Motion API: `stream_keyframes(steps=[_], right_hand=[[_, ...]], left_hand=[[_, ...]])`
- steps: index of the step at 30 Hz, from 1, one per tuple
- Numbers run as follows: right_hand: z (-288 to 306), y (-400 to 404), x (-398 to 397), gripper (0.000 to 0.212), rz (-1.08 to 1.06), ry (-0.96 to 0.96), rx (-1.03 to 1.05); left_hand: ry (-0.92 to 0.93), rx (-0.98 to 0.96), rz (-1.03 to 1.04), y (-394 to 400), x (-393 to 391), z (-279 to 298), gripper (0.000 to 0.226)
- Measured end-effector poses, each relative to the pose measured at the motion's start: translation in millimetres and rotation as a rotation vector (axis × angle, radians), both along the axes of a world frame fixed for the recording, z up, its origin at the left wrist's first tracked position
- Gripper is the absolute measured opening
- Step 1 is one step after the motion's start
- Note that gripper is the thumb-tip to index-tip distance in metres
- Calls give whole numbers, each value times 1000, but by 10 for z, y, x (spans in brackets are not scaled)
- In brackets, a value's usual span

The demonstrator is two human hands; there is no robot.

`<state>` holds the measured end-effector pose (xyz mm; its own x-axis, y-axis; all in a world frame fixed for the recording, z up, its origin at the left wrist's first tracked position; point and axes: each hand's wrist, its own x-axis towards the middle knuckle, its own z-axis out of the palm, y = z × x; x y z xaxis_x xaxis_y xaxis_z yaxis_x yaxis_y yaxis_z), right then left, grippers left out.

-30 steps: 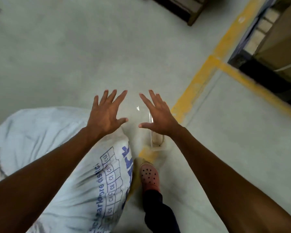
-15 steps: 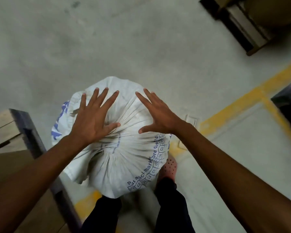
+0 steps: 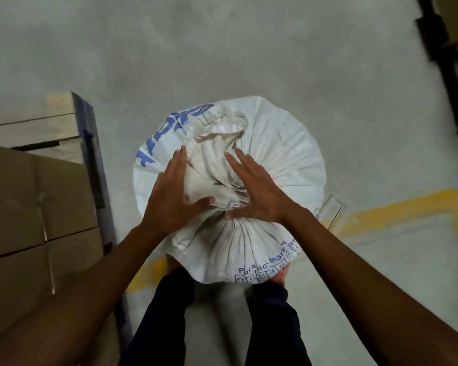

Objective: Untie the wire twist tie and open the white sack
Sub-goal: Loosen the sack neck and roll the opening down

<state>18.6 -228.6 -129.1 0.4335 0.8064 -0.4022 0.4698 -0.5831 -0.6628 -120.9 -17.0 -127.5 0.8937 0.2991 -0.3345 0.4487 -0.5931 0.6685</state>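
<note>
A full white woven sack (image 3: 283, 157) with blue print stands upright on the floor just in front of my legs. Its mouth is gathered into a bunched neck (image 3: 217, 151) that flops away from me. My left hand (image 3: 173, 196) lies flat against the left side of the neck, fingers straight and together. My right hand (image 3: 254, 194) presses flat on the right side, thumb pointing left toward the gathered point. Neither hand grips anything. The wire twist tie is not visible; the gathered point sits under my thumbs.
Stacked cardboard boxes (image 3: 24, 204) on a blue-edged pallet (image 3: 95, 159) stand close on the left. A yellow floor line (image 3: 397, 215) runs to the right, with a small clear plastic piece (image 3: 333, 210) beside the sack. A dark pallet (image 3: 444, 62) is at the far right.
The view swung left and down until the sack stood centred below me. Both hands came down from the air onto the sack's top and closed in on its bunched neck.
</note>
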Motion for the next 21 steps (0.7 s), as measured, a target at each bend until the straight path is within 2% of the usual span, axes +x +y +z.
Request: stream_keyframes(steps=[6,12,16,21], right_hand=[[81,219,105,134,74,-86,54],[207,700,518,127,120,-215,105],[243,1008,766,119,255,-215,-28],[416,1086,785,113,305,-81,-170]], left_hand=[[-14,-206,241,-37,-104,-80,134],[-34,-239,283,-7,-153,-90,128],[-42,-223,278,115,-120,-160,127],[-39,-323,253,234,-113,-244,124]])
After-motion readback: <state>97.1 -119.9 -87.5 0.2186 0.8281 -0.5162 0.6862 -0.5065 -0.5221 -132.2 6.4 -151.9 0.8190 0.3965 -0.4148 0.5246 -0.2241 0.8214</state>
